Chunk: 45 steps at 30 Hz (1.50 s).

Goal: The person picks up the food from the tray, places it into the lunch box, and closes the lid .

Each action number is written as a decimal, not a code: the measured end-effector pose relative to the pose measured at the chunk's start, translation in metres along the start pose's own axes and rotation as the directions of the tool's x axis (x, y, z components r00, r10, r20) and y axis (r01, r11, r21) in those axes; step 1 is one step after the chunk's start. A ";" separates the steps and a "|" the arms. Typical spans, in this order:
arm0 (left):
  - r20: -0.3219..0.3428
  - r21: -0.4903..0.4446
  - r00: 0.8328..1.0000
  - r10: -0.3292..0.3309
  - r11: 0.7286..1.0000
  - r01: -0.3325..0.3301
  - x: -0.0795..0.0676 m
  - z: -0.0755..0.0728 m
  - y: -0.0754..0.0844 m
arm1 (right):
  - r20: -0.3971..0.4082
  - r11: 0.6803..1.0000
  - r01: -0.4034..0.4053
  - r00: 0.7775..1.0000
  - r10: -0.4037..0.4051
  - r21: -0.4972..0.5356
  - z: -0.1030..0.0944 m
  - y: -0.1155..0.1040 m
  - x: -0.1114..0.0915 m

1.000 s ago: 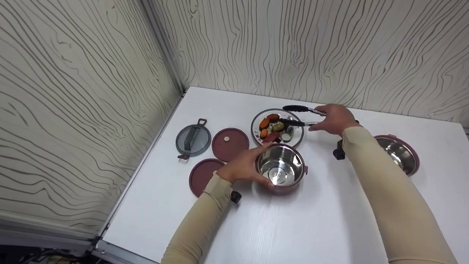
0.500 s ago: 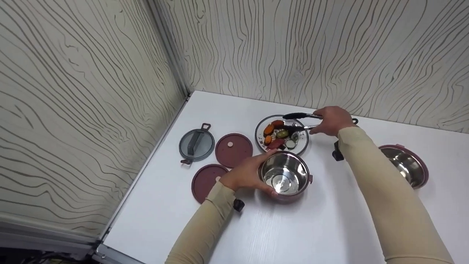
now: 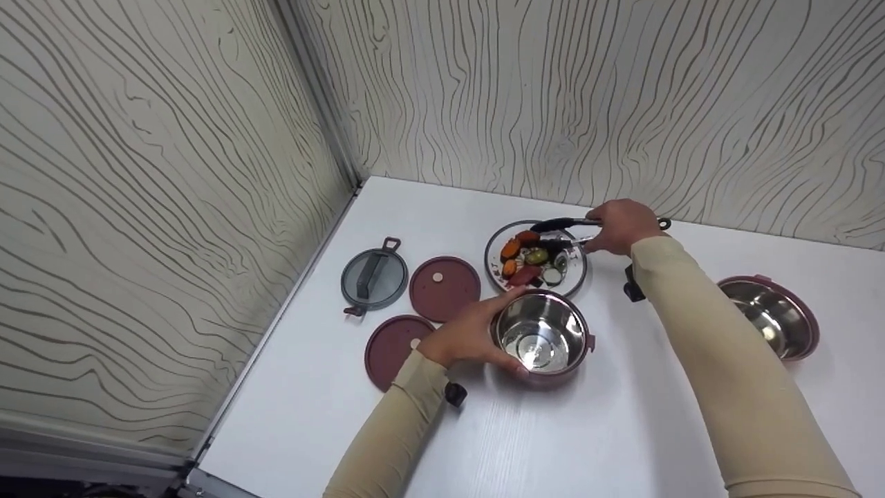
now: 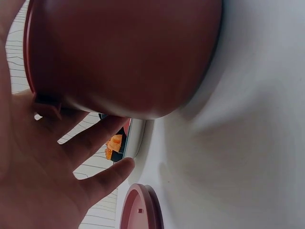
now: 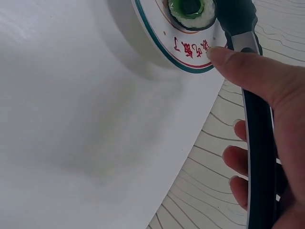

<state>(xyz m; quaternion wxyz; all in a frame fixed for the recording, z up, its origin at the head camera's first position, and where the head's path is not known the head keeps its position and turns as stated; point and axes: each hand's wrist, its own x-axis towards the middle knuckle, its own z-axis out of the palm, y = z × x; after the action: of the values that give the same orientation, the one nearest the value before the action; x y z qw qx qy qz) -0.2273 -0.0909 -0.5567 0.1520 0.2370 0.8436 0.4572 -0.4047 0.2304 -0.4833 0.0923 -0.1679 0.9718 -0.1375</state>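
Note:
My left hand (image 3: 473,337) holds a dark red pot (image 3: 543,379) with a bare steel inside, thumb near the front rim and fingers at its far side. The left wrist view shows the pot's wall (image 4: 124,52) and the fingers spread along it. My right hand (image 3: 626,225) grips black-and-silver tongs (image 3: 563,223), their arms apart, tips over a patterned plate (image 3: 572,268) behind the pot. Sushi pieces (image 3: 536,256) lie on the plate, some orange-topped. At the plate's edge in the right wrist view is a roll (image 5: 193,20) with a green centre.
Left of the pot lie two dark red lids (image 3: 442,287) with pale knobs, the nearer partly hidden by my left hand. A grey lid (image 3: 387,283) with a bar handle lies farther left. A second steel-lined pot (image 3: 788,321) stands right, partly behind my right sleeve.
The tongs have come lower over the plate and their arms are closer together. My left hand keeps its hold on the pot. The whole head view has shifted slightly.

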 end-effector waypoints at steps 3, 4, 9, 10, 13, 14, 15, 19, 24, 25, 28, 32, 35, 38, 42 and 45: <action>0.000 -0.008 1.000 0.001 1.000 -0.001 0.000 0.001 0.001 | -0.008 1.000 0.010 1.000 -0.010 -0.010 -0.001 -0.001 -0.001; 0.000 -0.010 1.000 0.002 1.000 -0.002 0.000 0.001 0.002 | -0.009 1.000 0.012 1.000 -0.012 -0.013 -0.001 -0.001 -0.001; -0.008 -0.004 0.999 0.034 0.999 -0.034 0.000 0.003 0.002 | -0.014 0.999 0.014 1.000 -0.015 -0.032 -0.002 -0.001 -0.004; -0.007 -0.002 0.999 0.040 0.999 -0.040 0.001 0.003 0.002 | -0.016 0.999 0.015 1.000 -0.015 -0.039 -0.002 -0.001 -0.005; -0.003 0.004 0.999 0.050 0.999 -0.050 0.001 0.003 0.002 | -0.027 0.999 0.015 0.999 -0.017 -0.053 -0.004 -0.001 -0.007; 0.000 0.005 0.999 0.050 0.999 -0.050 0.001 0.003 0.001 | -0.031 0.999 0.014 0.999 -0.016 -0.052 -0.005 -0.001 -0.008; 0.003 0.003 0.999 0.052 0.999 -0.052 0.002 0.003 0.001 | -0.034 0.999 0.013 0.999 -0.015 -0.053 -0.007 -0.001 -0.008; 0.004 0.000 0.998 0.056 0.998 -0.056 0.001 0.003 -0.001 | -0.035 0.999 0.011 0.999 -0.013 -0.050 -0.013 -0.004 -0.011; -0.003 0.002 0.999 0.033 0.999 -0.033 -0.002 0.003 -0.001 | -0.033 0.999 0.003 0.999 -0.004 -0.034 -0.016 -0.006 -0.015; -0.006 0.002 1.000 0.029 1.000 -0.029 -0.003 0.003 -0.001 | -0.033 1.000 0.002 0.999 -0.003 -0.029 -0.017 -0.007 -0.016; -0.013 0.005 1.000 0.021 1.000 -0.021 -0.005 0.002 -0.003 | -0.034 1.000 0.008 0.999 -0.008 -0.009 -0.017 -0.008 -0.019; -0.012 -0.010 1.000 0.018 1.000 -0.019 -0.005 0.001 -0.005 | -0.049 1.000 0.023 0.999 -0.023 -0.003 -0.017 -0.007 -0.024; -0.008 -0.017 1.000 0.018 1.000 -0.018 -0.004 0.000 -0.004 | -0.061 1.000 0.023 0.998 -0.024 -0.017 -0.018 -0.004 -0.029; -0.001 0.002 1.000 0.026 1.000 -0.026 -0.003 0.000 -0.004 | -0.062 1.000 0.012 0.998 -0.014 -0.026 -0.018 -0.002 -0.034; 0.003 0.026 0.999 0.039 0.999 -0.039 -0.001 0.000 -0.004 | -0.064 0.999 0.002 0.998 -0.004 -0.037 -0.018 -0.001 -0.038; 0.004 0.027 0.999 0.042 0.999 -0.042 0.000 0.001 -0.004 | -0.071 0.999 -0.004 0.998 0.001 -0.039 -0.019 0.000 -0.040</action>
<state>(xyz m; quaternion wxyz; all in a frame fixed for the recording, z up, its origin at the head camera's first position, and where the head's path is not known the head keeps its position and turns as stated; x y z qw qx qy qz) -0.2277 -0.0922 -0.5600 0.1406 0.2573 0.8443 0.4485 -0.3720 0.2487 -0.4597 0.0548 -0.1633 0.9772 -0.1240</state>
